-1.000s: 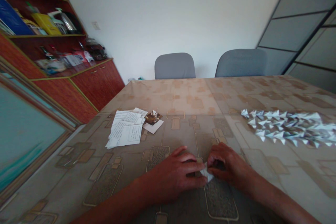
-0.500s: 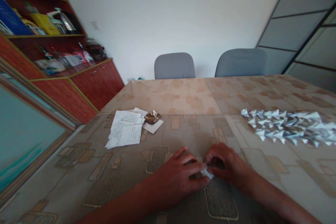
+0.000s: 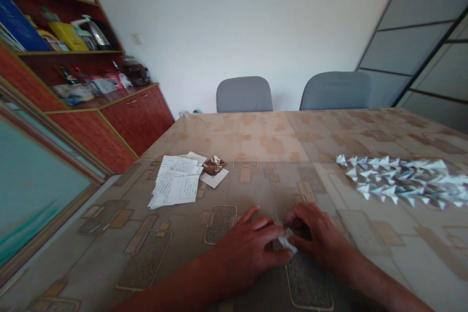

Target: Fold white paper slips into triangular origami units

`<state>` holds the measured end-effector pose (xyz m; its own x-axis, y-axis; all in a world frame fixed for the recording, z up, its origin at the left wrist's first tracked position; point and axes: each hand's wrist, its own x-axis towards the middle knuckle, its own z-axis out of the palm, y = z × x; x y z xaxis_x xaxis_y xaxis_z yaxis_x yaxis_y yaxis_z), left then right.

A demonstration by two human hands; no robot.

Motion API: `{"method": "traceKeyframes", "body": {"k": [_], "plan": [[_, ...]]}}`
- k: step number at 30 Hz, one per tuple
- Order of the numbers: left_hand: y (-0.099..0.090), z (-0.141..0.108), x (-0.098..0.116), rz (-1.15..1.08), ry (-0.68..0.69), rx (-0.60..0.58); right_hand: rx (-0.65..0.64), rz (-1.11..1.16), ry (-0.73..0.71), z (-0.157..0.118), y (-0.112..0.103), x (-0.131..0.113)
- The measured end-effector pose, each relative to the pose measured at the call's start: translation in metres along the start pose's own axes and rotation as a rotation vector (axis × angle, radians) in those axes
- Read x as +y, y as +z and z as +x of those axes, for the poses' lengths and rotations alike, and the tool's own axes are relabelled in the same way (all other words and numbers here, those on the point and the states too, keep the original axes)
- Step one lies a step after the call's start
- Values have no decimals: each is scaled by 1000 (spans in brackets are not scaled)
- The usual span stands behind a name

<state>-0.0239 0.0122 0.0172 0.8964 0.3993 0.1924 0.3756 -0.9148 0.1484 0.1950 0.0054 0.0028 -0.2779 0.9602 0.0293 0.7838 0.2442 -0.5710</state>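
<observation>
A small piece of folded white paper (image 3: pixel 287 241) lies between both hands near the table's front edge. My left hand (image 3: pixel 252 246) grips its left side between thumb and fingers, the other fingers spread above the cloth. On its right side, my right hand (image 3: pixel 314 231) pinches the same paper with thumb and curled fingers. The fingertips cover part of the paper, so its full shape is hidden. Printed paper sheets (image 3: pixel 177 180) lie in a loose pile to the left, and rows of folded paper points (image 3: pixel 398 178) stand at the right.
The table (image 3: pixel 270 131) has a patterned cloth. A brown and white item (image 3: pixel 214 165) sits on a pale card (image 3: pixel 215 178) beside the sheets. Two grey chairs (image 3: pixel 244 94) (image 3: pixel 336 90) stand behind the table, and a red cabinet (image 3: pixel 139 117) is at the left.
The camera view has shifted slightly, so the scene sits a little lower. Both hands keep hold of the small paper, with only slight finger movement.
</observation>
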Motion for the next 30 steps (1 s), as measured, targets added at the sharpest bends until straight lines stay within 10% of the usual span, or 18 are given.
{"method": "traceKeyframes", "body": {"k": [30], "plan": [[1, -1, 3, -10, -25, -2, -7, 93, -47, -5, -2, 5]]}}
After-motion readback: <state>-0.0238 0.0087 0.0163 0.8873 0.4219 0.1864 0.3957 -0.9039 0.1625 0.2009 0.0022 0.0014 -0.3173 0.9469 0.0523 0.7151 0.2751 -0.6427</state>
